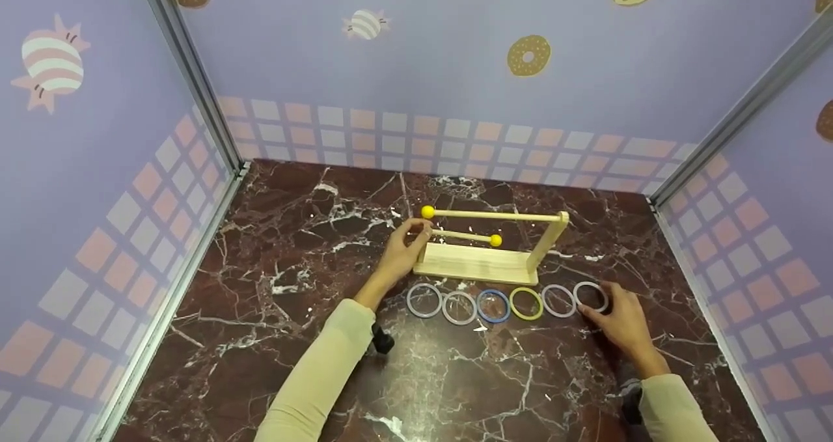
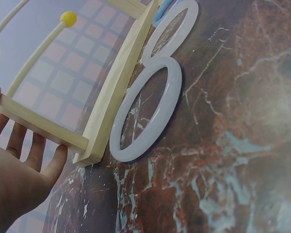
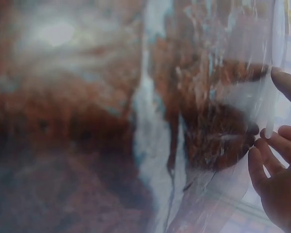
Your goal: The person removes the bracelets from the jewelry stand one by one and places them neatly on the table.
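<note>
My left hand (image 1: 398,253) grips the short left post (image 2: 43,124) of a wooden stand (image 1: 478,264). The thumb lies near the post's top, and the fingers wrap its outer side. Two rods run sideways from the stand's posts, each tipped with a yellow ball (image 1: 496,241). At the right end of a row of rings, my right hand (image 1: 623,318) holds a white ring (image 1: 591,283) between thumb and fingers. The right wrist view shows that ring edge-on (image 3: 269,109), low over the marbled table.
Left of the held ring lie a light purple ring (image 1: 544,301), a yellow-green ring (image 1: 527,318), a blue ring (image 1: 494,321) and two pale rings, the leftmost (image 1: 424,316) near the stand's front left corner. Patterned walls (image 1: 449,71) enclose the marbled table (image 1: 481,390) at back and sides.
</note>
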Demonstrator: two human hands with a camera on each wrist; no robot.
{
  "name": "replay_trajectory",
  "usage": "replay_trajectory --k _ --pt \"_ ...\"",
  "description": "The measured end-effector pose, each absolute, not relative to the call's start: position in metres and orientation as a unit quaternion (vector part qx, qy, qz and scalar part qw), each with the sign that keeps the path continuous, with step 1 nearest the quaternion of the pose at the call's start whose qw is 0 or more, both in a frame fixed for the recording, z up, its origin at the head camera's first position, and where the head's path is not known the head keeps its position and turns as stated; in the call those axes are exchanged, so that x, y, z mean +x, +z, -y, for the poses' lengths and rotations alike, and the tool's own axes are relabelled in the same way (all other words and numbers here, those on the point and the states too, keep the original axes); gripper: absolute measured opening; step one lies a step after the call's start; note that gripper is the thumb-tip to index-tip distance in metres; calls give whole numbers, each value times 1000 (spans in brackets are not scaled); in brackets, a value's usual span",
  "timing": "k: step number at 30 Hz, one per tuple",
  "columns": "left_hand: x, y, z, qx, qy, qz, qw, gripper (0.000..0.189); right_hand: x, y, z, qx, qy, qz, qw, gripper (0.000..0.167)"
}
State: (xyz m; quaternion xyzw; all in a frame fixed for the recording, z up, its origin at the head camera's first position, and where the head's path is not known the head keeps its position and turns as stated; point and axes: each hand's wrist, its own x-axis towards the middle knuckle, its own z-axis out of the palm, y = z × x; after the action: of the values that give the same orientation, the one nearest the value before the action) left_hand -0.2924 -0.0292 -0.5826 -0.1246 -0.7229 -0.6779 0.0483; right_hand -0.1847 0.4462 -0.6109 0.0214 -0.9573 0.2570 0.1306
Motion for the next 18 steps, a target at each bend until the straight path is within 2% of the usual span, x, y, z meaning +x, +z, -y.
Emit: replay_trajectory --k 5,18 --pt "-293 -583 29 -117 -680 722 52 30 -185 -611 -447 26 256 959 118 73" --pt "-292 -586 27 -116 -681 720 62 35 -180 -617 -446 36 267 952 147 67"
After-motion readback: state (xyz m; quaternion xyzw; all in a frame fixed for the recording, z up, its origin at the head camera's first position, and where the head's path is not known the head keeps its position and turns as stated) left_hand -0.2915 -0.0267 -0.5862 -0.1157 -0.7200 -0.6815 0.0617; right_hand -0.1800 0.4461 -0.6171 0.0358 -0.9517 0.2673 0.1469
